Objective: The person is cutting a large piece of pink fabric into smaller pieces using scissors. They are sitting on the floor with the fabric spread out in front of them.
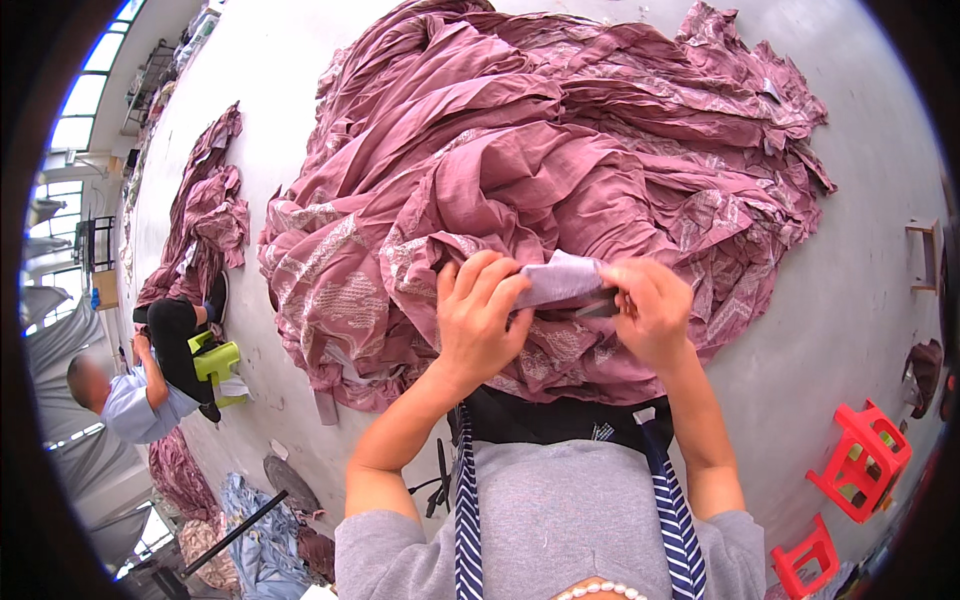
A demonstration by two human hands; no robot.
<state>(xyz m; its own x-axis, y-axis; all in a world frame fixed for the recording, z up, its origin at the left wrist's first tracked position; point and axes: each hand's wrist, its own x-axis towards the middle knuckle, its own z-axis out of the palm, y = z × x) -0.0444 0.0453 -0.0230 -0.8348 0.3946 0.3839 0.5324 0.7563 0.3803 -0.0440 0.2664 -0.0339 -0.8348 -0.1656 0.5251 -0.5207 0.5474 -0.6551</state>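
Your floor (790,320) bears the pile (560,150), a broad heap of pink cloth with pale patterned bands, spread out in front of you and bunched into deep folds. Its weight is your main risk: if a heavy fold slides away, it could drag on whatever you hold, and the outer edges could pick up dirt where they meet the floor. Loose folds close under your hands could also get caught up by accident.

Your striped straps (467,510) hang down your front to the near edge of the pile; lean further in and an end could snag in the cloth.

Your left hand (480,320) has its fingers bent, with thumb and fingertips closed on the left end of the strip. Your right hand (650,305) is curled tighter, pinching the right end. The strip (562,280), pale lilac, spans the gap between them above the pile's near side. With only its ends gripped, uneven pull could twist it or slip it from one pinch.

Just below it, beside your right fingers, sits a grey sliver (597,308), too small to identify; if it has an edge, it could nick the cloth.
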